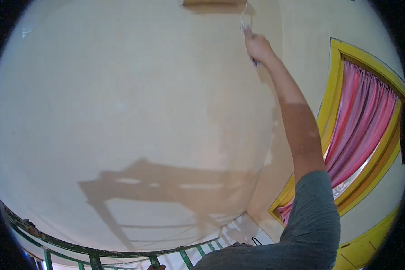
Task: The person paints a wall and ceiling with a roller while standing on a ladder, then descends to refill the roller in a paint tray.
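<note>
High up on the cream wall [135, 90], my right hand [258, 47] is closed around the handle of a paint roller [216, 2]. The roller's sleeve lies against the wall at the top edge of the view and is partly cut off. A thin white wire frame joins it to the handle. Only a sliver of my left hand [156, 267] shows at the bottom edge, where it appears wrapped round a bar of the green metal railing [94, 261]. My right arm is stretched upward in a grey sleeve.
On the right wall is a yellow-framed window [330, 94] with a pink curtain [362, 117]. A yellow panel [360, 252] stands below it. The green railing curves across the bottom. A dark cable loop [256, 241] lies near the corner floor. Shadows fall on the lower wall.
</note>
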`<state>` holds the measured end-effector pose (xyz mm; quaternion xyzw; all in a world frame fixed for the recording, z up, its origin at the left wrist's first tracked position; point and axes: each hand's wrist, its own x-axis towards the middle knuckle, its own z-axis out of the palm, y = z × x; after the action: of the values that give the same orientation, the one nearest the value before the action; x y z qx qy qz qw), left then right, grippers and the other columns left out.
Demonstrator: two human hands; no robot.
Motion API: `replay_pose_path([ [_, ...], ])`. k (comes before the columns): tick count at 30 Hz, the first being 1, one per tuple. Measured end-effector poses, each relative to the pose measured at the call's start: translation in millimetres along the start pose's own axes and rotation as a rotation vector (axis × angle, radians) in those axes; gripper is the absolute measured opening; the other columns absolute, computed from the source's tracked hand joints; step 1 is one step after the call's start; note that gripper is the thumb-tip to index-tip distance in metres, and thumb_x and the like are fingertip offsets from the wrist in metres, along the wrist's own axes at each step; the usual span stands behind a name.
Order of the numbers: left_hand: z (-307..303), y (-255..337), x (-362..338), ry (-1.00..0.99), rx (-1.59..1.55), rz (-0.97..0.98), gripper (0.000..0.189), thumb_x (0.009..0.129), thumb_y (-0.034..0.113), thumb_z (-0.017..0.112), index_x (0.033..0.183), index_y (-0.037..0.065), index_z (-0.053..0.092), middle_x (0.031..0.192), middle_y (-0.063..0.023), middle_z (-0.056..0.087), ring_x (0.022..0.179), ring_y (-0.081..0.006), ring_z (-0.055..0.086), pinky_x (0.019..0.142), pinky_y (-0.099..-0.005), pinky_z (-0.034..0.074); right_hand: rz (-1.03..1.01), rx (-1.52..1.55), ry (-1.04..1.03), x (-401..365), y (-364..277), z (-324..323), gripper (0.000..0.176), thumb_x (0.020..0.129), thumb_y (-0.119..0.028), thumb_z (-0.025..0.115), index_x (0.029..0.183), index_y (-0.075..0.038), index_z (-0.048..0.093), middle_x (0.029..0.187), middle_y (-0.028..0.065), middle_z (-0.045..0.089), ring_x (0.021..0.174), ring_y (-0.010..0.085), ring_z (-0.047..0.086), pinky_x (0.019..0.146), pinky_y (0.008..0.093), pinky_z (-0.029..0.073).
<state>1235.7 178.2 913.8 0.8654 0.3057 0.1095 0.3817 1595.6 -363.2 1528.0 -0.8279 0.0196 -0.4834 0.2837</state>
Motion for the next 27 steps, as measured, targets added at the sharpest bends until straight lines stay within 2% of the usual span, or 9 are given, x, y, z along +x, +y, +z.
replay_pose_path([
  [5,10,-17,12,0.067,-0.005,0.136,0.024,0.064,0.025,0.071,0.069,0.002,0.064,0.062,-0.0115,0.061,0.054,-0.025,0.052,0.054,-0.042,0.041,0.203,0.261,-0.066,40,-67,-26,0.064,0.091,-0.057,0.03,0.058,-0.004,0.045,0.05,0.009,0.048,0.041,0.0186,0.048,0.045,0.038,0.044],
  [8,1,2,5,0.036,-0.067,-0.043,0.025,0.064,0.024,0.071,0.068,0.0,0.064,0.061,-0.012,0.06,0.053,-0.0252,0.051,0.054,-0.0409,0.042,0.182,0.238,-0.114,29,-63,-28,0.066,0.091,-0.056,0.03,0.064,0.0,0.051,0.053,0.012,0.052,0.045,0.0226,0.052,0.049,0.0394,0.045],
  [10,3,-2,3,0.045,-0.246,0.011,0.028,0.064,0.025,0.072,0.07,-0.001,0.064,0.061,-0.0127,0.06,0.053,-0.0249,0.051,0.054,-0.04,0.042,0.111,0.034,-0.11,18,-31,-11,0.075,0.09,-0.057,0.023,0.087,0.007,0.063,0.082,0.0256,0.063,0.087,0.0417,0.061,0.081,0.0468,0.045],
  [14,7,-12,6,-0.003,-0.475,0.019,0.031,0.066,0.029,0.073,0.07,-0.001,0.065,0.061,-0.0136,0.06,0.054,-0.0255,0.053,0.054,-0.0399,0.043,0.239,0.044,-0.19,-92,6,6,0.067,0.093,-0.053,0.026,0.088,0.004,0.061,0.081,0.0282,0.061,0.083,0.0429,0.06,0.076,0.0482,0.045],
  [16,-6,6,0,0.078,-0.109,0.126,0.036,0.067,0.035,0.073,0.071,0.0,0.065,0.062,-0.0148,0.061,0.056,-0.0277,0.055,0.055,-0.0415,0.044,0.26,0.077,-0.221,-145,37,18,0.061,0.093,-0.05,0.033,0.086,0.004,0.06,0.074,0.0272,0.06,0.071,0.0395,0.062,0.069,0.0468,0.047],
  [18,-12,19,-4,0.017,-0.213,0.028,0.038,0.068,0.037,0.072,0.073,0.0,0.066,0.065,-0.0165,0.062,0.06,-0.0305,0.057,0.058,-0.0429,0.045,0.311,0.065,-0.268,-168,37,15,0.06,0.093,-0.049,0.034,0.085,0.004,0.06,0.071,0.0264,0.06,0.068,0.038,0.062,0.067,0.046,0.048],
  [21,-32,62,-21,0.012,-0.217,-0.061,0.037,0.066,0.036,0.071,0.078,0.002,0.068,0.074,-0.0183,0.065,0.068,-0.035,0.061,0.064,-0.0429,0.048,0.228,0.029,-0.18,-151,40,15,0.059,0.093,-0.048,0.034,0.084,0.003,0.061,0.065,0.0237,0.059,0.064,0.0353,0.063,0.062,0.0439,0.049],
  [24,-2,3,6,0.006,0.069,0.127,0.041,0.063,0.039,0.072,0.079,0.001,0.067,0.077,-0.0202,0.065,0.073,-0.0356,0.062,0.066,-0.0424,0.049,0.117,-0.02,-0.116,-86,-2,-3,0.065,0.092,-0.053,0.029,0.086,0.003,0.062,0.065,0.0225,0.061,0.067,0.0359,0.063,0.065,0.0447,0.049],
  [27,-15,26,-4,0.023,0.032,0.065,0.042,0.063,0.04,0.071,0.077,0.001,0.066,0.077,-0.0203,0.065,0.074,-0.0344,0.062,0.066,-0.0424,0.049,0.032,-0.045,-0.053,-12,-40,-12,0.073,0.091,-0.056,0.024,0.078,0.004,0.063,0.071,0.0242,0.062,0.074,0.0368,0.063,0.072,0.0453,0.047],
])
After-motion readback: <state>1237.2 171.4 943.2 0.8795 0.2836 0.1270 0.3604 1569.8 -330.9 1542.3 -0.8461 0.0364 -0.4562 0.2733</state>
